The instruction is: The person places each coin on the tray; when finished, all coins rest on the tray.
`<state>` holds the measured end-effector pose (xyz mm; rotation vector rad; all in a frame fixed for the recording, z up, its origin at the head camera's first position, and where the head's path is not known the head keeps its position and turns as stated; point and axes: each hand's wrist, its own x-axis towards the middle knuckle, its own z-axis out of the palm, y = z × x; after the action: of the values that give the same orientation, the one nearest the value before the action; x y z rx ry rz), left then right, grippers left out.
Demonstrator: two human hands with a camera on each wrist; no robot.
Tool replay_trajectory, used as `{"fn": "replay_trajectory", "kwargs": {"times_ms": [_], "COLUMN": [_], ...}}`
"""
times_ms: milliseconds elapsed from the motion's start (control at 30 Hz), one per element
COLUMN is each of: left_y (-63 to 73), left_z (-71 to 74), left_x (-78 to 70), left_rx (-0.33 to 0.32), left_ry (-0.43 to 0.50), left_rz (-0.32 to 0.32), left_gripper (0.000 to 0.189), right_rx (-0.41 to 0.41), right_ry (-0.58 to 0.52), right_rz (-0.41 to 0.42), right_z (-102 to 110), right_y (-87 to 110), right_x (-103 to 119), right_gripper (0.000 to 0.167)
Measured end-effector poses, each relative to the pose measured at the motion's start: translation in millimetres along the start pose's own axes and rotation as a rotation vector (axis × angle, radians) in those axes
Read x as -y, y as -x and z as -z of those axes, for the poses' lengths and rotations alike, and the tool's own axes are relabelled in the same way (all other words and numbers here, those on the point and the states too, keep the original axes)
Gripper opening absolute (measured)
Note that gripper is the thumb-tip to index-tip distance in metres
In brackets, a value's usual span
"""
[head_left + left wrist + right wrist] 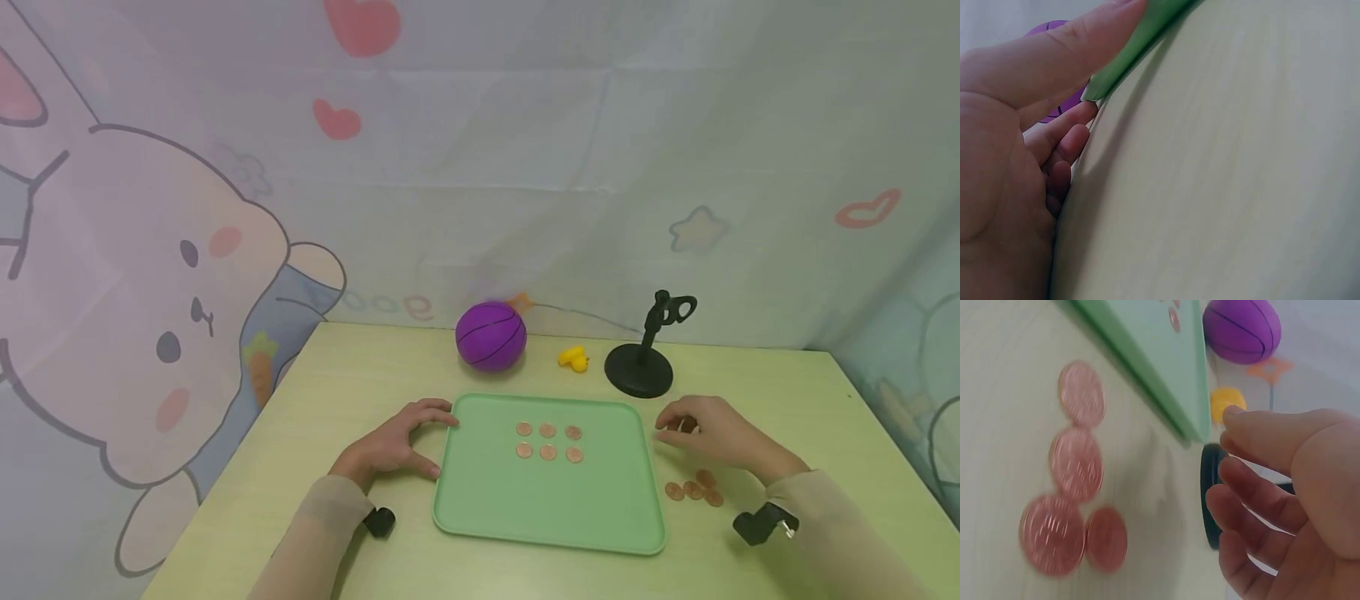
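Note:
A green tray [547, 504] lies on the table, bearing several copper coins [548, 452] in two rows. My left hand [397, 442] touches the tray's left edge with thumb and fingertips spread apart; the left wrist view has the thumb by the green rim [1141, 47]. Beyond the tray's right edge, my right hand [708, 429] is held over the table with fingers loosely bent. No coin shows between its thumb and fingertips in the right wrist view. Below this hand, several more coins [1077, 464] lie in a touching cluster on the table.
Behind the tray stand a purple ball [491, 336], a small yellow rubber duck [574, 359] and a black stand [639, 371] with a round base. A printed cloth [480, 208] hangs along the table's back edge.

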<state>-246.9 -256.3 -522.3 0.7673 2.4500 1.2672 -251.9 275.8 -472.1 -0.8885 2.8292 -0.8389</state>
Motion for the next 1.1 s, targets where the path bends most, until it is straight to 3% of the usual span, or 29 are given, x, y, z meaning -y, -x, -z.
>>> {"fn": "replay_trajectory", "kwargs": {"times_ms": [333, 667, 1100], "left_y": [-1.6, -1.6, -0.8], "left_z": [0.9, -0.7, 0.3], "left_x": [1.4, 1.7, 1.3], "left_rx": [-0.004, 0.001, -0.001], "left_ry": [0.01, 0.012, -0.004], "left_rz": [0.001, 0.001, -0.012], "left_gripper": [0.076, 0.074, 0.074], "right_rx": [0.273, 0.304, 0.294], "right_ry": [-0.178, -0.234, -0.264], "right_rz": [-0.025, -0.006, 0.065], "right_z": [8, 9, 12], "right_y": [27.2, 36.1, 38.0], "right_x": [-33, -38, -42], "right_gripper": [0.018, 0.023, 0.017]}}
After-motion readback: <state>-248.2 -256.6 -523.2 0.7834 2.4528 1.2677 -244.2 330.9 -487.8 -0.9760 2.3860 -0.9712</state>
